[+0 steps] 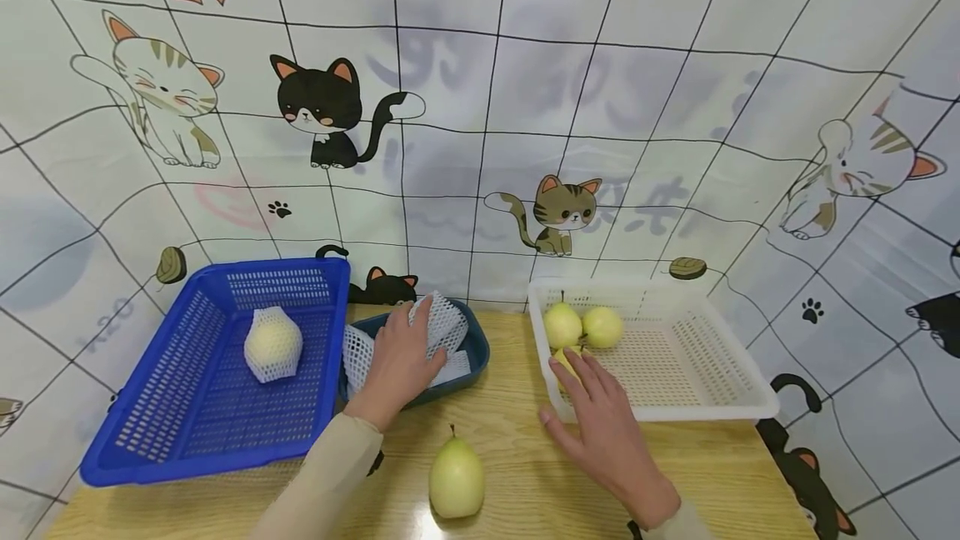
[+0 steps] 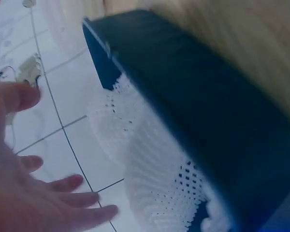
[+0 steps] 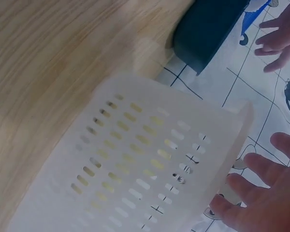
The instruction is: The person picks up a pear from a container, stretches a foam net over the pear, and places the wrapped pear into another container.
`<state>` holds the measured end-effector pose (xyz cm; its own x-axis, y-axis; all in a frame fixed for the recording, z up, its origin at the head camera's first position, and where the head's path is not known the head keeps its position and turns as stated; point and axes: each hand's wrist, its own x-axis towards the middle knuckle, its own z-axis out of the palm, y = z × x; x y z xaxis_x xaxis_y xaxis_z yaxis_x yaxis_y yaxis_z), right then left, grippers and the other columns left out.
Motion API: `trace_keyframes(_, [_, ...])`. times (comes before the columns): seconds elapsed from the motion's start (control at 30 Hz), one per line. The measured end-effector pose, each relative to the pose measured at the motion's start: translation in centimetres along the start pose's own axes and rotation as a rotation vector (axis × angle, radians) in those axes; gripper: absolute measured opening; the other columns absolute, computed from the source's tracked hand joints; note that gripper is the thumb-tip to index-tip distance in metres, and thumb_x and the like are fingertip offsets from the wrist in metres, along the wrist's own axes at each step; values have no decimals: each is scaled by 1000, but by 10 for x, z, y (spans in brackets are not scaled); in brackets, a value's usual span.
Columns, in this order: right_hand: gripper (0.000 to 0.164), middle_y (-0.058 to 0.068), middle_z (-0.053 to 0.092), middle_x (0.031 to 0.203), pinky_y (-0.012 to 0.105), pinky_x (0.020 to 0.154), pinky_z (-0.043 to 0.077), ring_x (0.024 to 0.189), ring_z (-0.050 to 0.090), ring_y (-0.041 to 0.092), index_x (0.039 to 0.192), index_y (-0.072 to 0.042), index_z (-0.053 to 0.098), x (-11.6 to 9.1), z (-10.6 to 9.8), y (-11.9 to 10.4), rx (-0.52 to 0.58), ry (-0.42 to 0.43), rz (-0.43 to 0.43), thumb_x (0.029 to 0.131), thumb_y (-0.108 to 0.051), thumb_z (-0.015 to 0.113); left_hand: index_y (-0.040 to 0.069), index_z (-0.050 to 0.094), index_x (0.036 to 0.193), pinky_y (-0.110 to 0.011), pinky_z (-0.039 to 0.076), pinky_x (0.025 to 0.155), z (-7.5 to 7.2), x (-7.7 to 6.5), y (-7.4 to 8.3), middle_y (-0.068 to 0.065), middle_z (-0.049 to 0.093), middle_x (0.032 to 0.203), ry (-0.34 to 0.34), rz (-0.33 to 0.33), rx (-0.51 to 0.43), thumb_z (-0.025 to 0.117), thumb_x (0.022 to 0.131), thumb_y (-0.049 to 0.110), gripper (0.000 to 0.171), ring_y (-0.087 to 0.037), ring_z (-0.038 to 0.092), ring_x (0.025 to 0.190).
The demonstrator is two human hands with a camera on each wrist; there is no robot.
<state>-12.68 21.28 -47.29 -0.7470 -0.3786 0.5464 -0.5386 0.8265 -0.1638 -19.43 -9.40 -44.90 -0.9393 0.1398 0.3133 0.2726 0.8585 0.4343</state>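
My left hand (image 1: 401, 361) is over a dark teal container (image 1: 480, 348) of white foam mesh sleeves (image 1: 442, 325). In the left wrist view its fingers are spread and hold nothing. My right hand (image 1: 603, 432) reaches over the near left corner of a white plastic basket (image 1: 705, 398), fingers extended. Under its fingertips lies a partly hidden yellow-green pear (image 1: 567, 359); whether they touch cannot be told. Two more pears, one at the left (image 1: 562, 325) and one beside it (image 1: 603, 327), sit behind it. Another pear (image 1: 457, 477) stands upright on the table between my forearms.
At the left a blue plastic basket (image 1: 217, 461) holds one pear in a foam sleeve (image 1: 273, 344). Everything stands on a wooden table (image 1: 517, 473). A white cloth with grid lines and cartoon cats (image 1: 450, 107) hangs behind and around the sides.
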Motion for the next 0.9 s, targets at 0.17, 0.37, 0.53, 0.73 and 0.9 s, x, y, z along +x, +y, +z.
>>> trace_keyframes(0.17, [71,18,50,153,68,103,39,138,45,47,155,-12,47,-2,-1,-6,54,0,12,92,-33,73,15,15,167,-75,23,112,3,19,0,-33,15,165,-192,-142,-1,74,97,30,92,-57,12,151])
trace_keyframes(0.37, [65,21,50,151,68,101,41,136,46,48,155,-10,46,-1,2,-10,71,32,-21,100,-43,61,12,24,165,-71,38,105,12,30,-10,-38,27,157,-230,-159,55,80,92,22,92,-60,28,143])
trace_keyframes(0.53, [64,21,50,151,69,99,42,137,46,47,152,-8,49,-1,5,-13,83,32,-19,99,-42,63,3,40,154,-59,54,82,16,31,-20,-36,48,137,-208,-132,107,76,92,5,71,-51,57,114])
trace_keyframes(0.73, [64,21,50,150,69,99,42,137,46,47,151,-7,51,2,3,-14,86,35,-21,99,-43,63,2,43,146,-57,56,75,15,30,-26,-32,53,134,-159,-104,132,70,94,0,58,-46,62,105])
trace_keyframes(0.9, [65,22,51,149,69,99,42,136,46,47,150,-7,51,4,2,-14,76,44,-31,97,-41,64,2,44,146,-44,52,56,5,31,-27,-26,58,123,-48,-74,115,66,97,0,53,-33,62,73])
